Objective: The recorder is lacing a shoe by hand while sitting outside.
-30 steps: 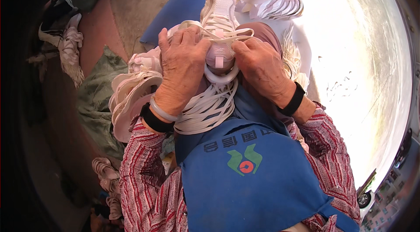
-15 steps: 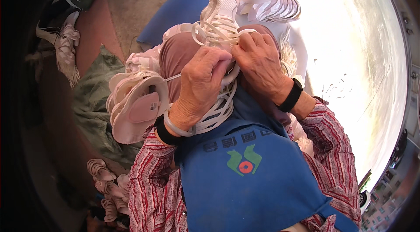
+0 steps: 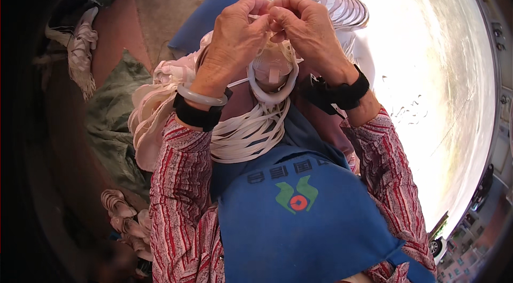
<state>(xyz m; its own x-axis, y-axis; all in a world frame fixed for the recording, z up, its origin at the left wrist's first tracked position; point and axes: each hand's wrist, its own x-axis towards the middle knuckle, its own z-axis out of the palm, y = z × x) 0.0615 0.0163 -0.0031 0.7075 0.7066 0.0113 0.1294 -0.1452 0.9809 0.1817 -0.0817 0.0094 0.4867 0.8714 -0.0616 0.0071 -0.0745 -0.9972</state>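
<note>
A white and pale pink shoe upper [image 3: 271, 68] stands between my knees, its rounded opening toward me. My left hand [image 3: 235, 34] and my right hand [image 3: 310, 29] are raised over its laced front, thumbs and fingertips pinched together and almost touching. Both seem closed on a white shoelace, though the fingers mostly cover it. The toe end is largely hidden behind the hands. A loose bundle of white shoelaces [image 3: 248, 136] hangs across my lap, just below the opening.
Nested shoe uppers [image 3: 149, 123] lean by my left leg, and another curved stack [image 3: 346, 9] lies beyond my right hand. A blue apron [image 3: 299, 229] covers my lap. At the left are a green sack [image 3: 115, 123] and more uppers [image 3: 125, 216].
Both hands have lifted up and away from me, from the laces to above the shoe's front. The shoe's opening, covered before, now shows below them.
</note>
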